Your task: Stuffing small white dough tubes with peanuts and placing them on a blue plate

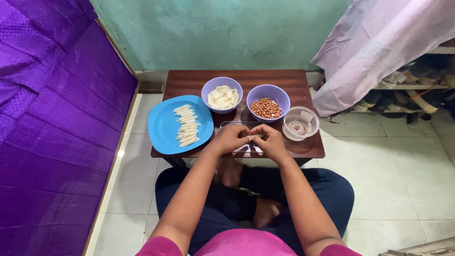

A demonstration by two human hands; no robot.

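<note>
A low dark wooden surface (189,81) stands on a pale tiled floor (403,180) against a green wall (213,28), with purple fabric (52,118) to the left. A clear tray (226,124) is mostly hidden behind the hands. Left hand (229,139) and right hand (270,140) meet at their fingertips, pinching a small pale dough piece (253,137) between them, just before the bowl of peanuts (268,102).

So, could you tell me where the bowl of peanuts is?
The bowl of peanuts stands mid-table, between the bowl of white pieces and the clear container.
</note>
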